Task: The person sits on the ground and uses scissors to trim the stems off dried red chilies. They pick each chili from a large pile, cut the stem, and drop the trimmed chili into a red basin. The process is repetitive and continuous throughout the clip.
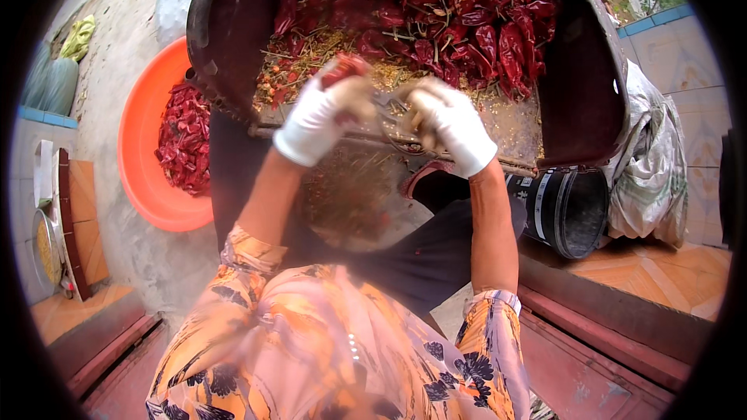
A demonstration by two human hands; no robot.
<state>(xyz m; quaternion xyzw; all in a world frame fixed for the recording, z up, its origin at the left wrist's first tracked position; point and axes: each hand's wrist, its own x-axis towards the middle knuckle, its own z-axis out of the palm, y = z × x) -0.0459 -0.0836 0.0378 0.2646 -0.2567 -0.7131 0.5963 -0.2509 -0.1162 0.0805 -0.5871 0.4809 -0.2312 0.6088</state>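
Both my hands wear white gloves and meet over the near edge of a dark, raised-sided tray. In my left hand is a dried red chili pepper, its end showing above the fingers. My right hand is closed around a pair of scissors, whose metal part lies close to the left fingers. Motion blurs the fingertips and the blades, so whether they touch the pepper cannot be told. Whole dried chilies with stems heap up in the tray, with yellow seeds scattered before them.
An orange basin with red chili pieces stands left of the tray. To the right, a black bucket lies on its side by a white woven sack. A pale bag sits behind the basin. My legs are beneath the tray's near edge.
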